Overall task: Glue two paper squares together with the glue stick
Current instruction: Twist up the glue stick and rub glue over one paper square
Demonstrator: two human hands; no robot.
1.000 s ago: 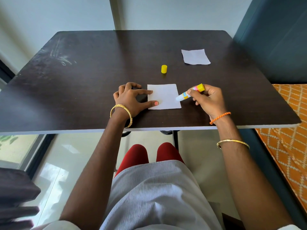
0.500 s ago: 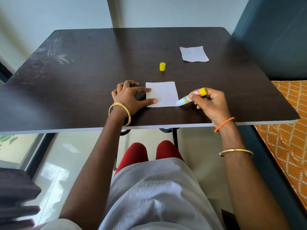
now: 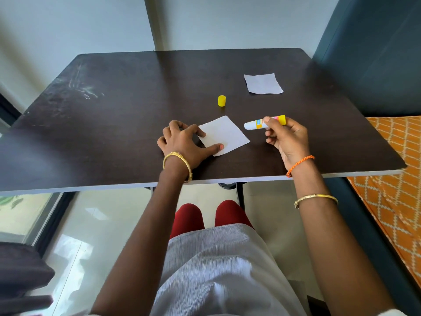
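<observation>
Left hand (image 3: 182, 142): fingers spread, pins near paper (image 3: 224, 135) steady for gluing.
Right hand (image 3: 287, 137): grips uncapped glue stick (image 3: 264, 123), tip lifted.
Cap (image 3: 221, 101): 12 o'clock.
Second paper (image 3: 263, 83): 1 o'clock, waiting on bench (image 3: 114, 106).

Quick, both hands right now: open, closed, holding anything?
Left hand: open, thumb and fingers pressing the near paper square onto the table.
Right hand: closed around the uncapped glue stick, tip off the paper.

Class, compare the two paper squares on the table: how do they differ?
The near paper square is held down by the left hand; the far paper square lies untouched. The near one sits beside the glue stick, the far one beyond the yellow cap. Both are white and flat.
</observation>
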